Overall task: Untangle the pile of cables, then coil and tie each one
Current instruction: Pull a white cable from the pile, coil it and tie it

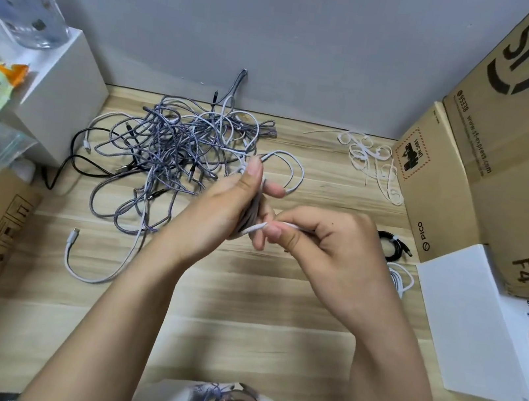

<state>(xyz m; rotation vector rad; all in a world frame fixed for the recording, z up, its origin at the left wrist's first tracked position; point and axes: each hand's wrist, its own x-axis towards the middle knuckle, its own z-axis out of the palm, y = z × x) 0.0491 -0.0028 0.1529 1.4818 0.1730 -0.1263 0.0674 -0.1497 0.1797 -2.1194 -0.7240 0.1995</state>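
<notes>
Coil of grey cable (251, 212) stands upright in the left hand (221, 200), whose grip is closed round it, above the middle of the bench (237, 317). A white loop (290, 169) springs out beyond the thumb. The right hand (328, 245), just beside, pinches a white tie (253, 228) lying crosswise to the coil's long axis, its tip touching the bundle. Tangled pile (174, 151) waits further left.
</notes>
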